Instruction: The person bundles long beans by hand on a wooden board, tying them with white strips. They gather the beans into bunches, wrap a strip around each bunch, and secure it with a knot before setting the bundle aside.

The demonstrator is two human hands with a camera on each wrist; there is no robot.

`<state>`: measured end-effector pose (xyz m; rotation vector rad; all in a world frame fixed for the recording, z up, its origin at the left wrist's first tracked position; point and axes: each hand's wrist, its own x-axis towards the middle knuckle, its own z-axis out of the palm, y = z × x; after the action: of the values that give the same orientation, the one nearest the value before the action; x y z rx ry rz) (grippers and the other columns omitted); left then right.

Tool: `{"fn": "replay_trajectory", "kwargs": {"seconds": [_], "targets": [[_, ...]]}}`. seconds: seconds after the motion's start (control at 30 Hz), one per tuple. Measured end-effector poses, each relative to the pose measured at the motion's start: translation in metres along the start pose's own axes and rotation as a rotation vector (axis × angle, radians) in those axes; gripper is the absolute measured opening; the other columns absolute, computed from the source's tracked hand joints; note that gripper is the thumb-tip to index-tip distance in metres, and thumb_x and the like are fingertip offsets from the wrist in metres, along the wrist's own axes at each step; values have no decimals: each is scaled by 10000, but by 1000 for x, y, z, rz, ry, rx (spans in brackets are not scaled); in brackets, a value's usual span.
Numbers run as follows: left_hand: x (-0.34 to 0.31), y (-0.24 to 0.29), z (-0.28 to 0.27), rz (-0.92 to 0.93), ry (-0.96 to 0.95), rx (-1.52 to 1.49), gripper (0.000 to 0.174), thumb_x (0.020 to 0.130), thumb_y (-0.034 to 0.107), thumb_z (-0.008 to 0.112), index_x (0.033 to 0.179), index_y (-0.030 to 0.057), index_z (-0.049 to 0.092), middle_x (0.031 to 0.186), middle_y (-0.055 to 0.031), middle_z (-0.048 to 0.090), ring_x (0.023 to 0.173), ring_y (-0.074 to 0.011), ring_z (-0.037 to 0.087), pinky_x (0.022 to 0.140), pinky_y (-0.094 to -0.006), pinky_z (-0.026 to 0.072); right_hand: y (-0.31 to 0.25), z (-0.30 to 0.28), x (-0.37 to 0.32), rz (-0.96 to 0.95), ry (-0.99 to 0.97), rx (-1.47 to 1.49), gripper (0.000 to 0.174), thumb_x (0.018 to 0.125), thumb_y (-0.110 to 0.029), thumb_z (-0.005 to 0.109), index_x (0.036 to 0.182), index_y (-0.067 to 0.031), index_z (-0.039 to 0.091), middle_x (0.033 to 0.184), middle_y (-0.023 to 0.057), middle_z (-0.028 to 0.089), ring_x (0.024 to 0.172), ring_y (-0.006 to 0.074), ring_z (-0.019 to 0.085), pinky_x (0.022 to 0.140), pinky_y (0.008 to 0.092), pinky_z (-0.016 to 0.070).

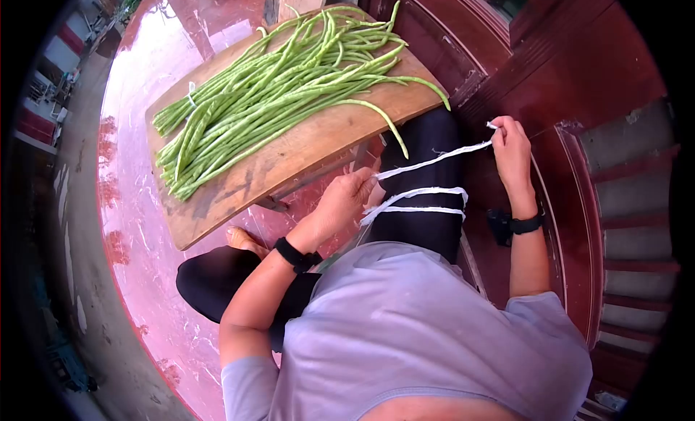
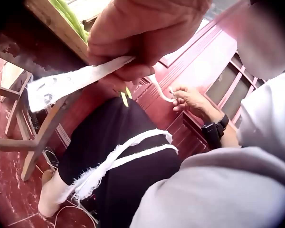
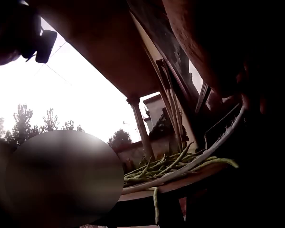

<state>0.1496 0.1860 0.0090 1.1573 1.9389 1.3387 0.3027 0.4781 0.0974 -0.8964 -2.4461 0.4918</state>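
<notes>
A white cloth strip [image 1: 434, 160] is stretched taut between my two hands above my black-trousered knee. My left hand [image 1: 346, 198] pinches its near end; the left wrist view shows the strip [image 2: 71, 83] running out from under the curled fingers [image 2: 133, 42]. My right hand [image 1: 509, 147] pinches the far end at the right, seen small in the left wrist view [image 2: 187, 99]. More white strips [image 1: 416, 204] lie draped over the knee [image 2: 118, 161]. A heap of long green beans [image 1: 282, 88] lies on a wooden board [image 1: 239, 189] ahead of me.
The board rests on a low wooden frame [image 2: 35, 142] over a glossy red floor [image 1: 137, 204]. A dark red wooden door [image 1: 579, 66] stands close on the right. My bare foot [image 1: 242, 240] is on the floor under the board's near corner.
</notes>
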Motion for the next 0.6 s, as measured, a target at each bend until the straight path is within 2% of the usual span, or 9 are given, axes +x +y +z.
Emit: {"fn": "replay_trajectory", "kwargs": {"seconds": [0.03, 0.07, 0.17, 0.2, 0.3, 0.33, 0.37, 0.43, 0.6], "targets": [[4, -5, 6, 41, -16, 79, 191, 999, 173, 529, 1085, 27, 617, 791, -152, 623, 689, -276, 587, 654, -354, 476, 12, 0, -7, -152, -1, -270, 149, 872, -40, 534, 1010, -37, 589, 925, 149, 619, 854, 325, 644, 696, 430, 512], [8, -10, 11, 73, -62, 105, 176, 953, 148, 564, 1065, 30, 629, 819, -221, 614, 743, -382, 609, 690, -416, 496, 23, -2, -11, -88, -130, -274, 173, 845, -40, 513, 998, -49, 595, 933, 186, 610, 909, 415, 598, 762, 496, 477], [13, -8, 21, 58, -145, 272, 200, 930, 165, 597, 1092, 54, 631, 898, -209, 644, 841, -394, 621, 749, -441, 500, 49, -5, -22, -65, -291, -490, 116, 838, -41, 528, 923, -78, 599, 906, 147, 623, 897, 393, 621, 739, 491, 478], [11, -8, 24, 151, -34, 404, 259, 885, 159, 649, 1132, 85, 630, 1039, -188, 648, 980, -392, 600, 841, -456, 492, 50, -5, -24, -82, -297, -498, 86, 817, -40, 560, 890, -72, 590, 887, 145, 629, 884, 385, 629, 729, 482, 483], [5, -8, 18, 149, 48, 427, 321, 849, 129, 682, 1164, 104, 625, 1152, -159, 621, 1088, -378, 559, 911, -448, 474, 60, -6, -34, -167, -378, -578, 127, 791, -59, 600, 918, -67, 607, 904, 161, 627, 901, 382, 629, 739, 477, 485], [4, -1, 7, 74, -74, 327, 373, 844, 60, 645, 1213, 57, 595, 1229, -191, 549, 1118, -392, 519, 945, -477, 448, 47, -15, -37, -155, -441, -559, 204, 772, -93, 640, 972, -65, 619, 932, 175, 622, 937, 374, 625, 762, 479, 479], [2, 4, -4, 221, -64, 279, 355, 839, 58, 645, 1191, 59, 598, 1189, -178, 567, 1102, -383, 532, 939, -460, 460, 39, -18, -36, -113, -503, -565, 284, 765, -138, 673, 1038, -74, 627, 970, 173, 621, 971, 373, 615, 801, 471, 471], [0, -8, -20, 216, -12, 307, 338, 838, 65, 647, 1173, 66, 602, 1143, -169, 582, 1078, -378, 545, 928, -436, 472, 17, -22, -30, -116, -562, -472, 321, 814, -200, 683, 1103, -70, 630, 1037, 165, 640, 1014, 360, 613, 853, 450, 463], [-2, 22, -95, 81, 317, 468, 419, 850, 116, 684, 1247, 62, 563, 1192, -184, 584, 1137, -370, 546, 965, -431, 465, -97, -33, 1, -393, -705, -102, 319, 802, -184, 685, 1088, -51, 634, 929, 132, 655, 929, 312, 637, 786, 411, 492]]}}
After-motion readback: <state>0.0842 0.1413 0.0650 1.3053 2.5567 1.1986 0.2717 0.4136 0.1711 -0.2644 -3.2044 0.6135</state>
